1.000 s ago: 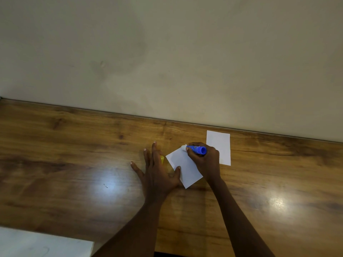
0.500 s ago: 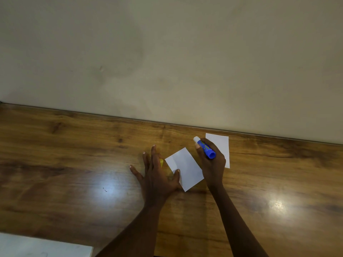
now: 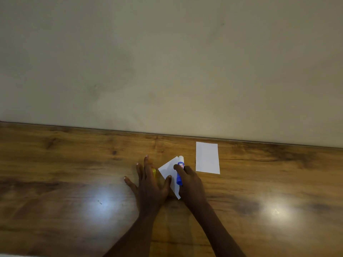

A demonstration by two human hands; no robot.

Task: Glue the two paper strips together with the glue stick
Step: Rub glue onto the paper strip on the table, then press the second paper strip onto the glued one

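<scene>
The left hand (image 3: 148,182) is laid flat on the table (image 3: 65,164), fingers straight and spread, with the thumb pressed on the edge of the near strip (image 3: 167,168). A small yellow thing (image 3: 154,172), perhaps a cap, is partly hidden under the fingers.

The near strip lies askew between the hands. The glue stick (image 3: 180,164) is grasped in the right hand (image 3: 192,184), fingers curled round its blue barrel, and its white tip is set at the strip's far corner. The far strip (image 3: 207,157) lies flat and untouched, just beside and to the right, near the wall (image 3: 167,62).

The paper is judged light, thin and easily creased or dragged by a tacky tip, so it is best pinned flat close to the glued area and lifted by an unglued edge. The stick is judged rigid and light, and is best held at mid-barrel.

The table is glossy wood grain, probably slippery under paper, and two bright lamp reflections are seen on it. The room is dim, and the wall is plain and faintly stained.
</scene>
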